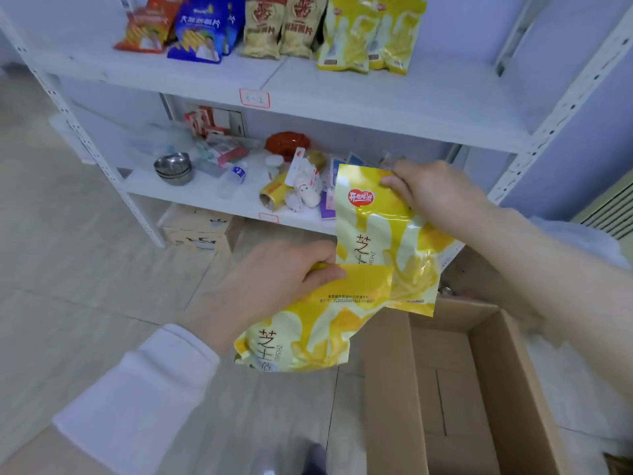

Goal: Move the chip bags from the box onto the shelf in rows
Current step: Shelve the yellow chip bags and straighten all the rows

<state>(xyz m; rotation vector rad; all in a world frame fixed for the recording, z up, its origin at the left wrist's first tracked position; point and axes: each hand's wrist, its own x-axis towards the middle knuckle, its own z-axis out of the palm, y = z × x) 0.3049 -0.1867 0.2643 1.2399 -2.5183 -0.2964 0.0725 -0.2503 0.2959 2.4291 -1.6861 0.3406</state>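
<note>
My left hand [274,286] pinches the top edge of a yellow chip bag [308,334] that hangs below it, over the floor beside the box. My right hand [435,197] grips the top corner of a second yellow chip bag [383,234], held upright above the box's far end. The open cardboard box [489,382] stands at the lower right; the part of its inside that shows is bare. On the white shelf [308,87] above, chip bags stand in rows: red [147,25], blue [202,29], beige [284,25] and yellow [370,32].
The lower shelf board [205,190] carries steel bowls [173,168], a small water bottle [236,176], a red bag and mixed packets. A small carton [198,228] sits on the floor under it. White shelf posts stand at left and right. Room remains on the upper shelf right of the yellow bags.
</note>
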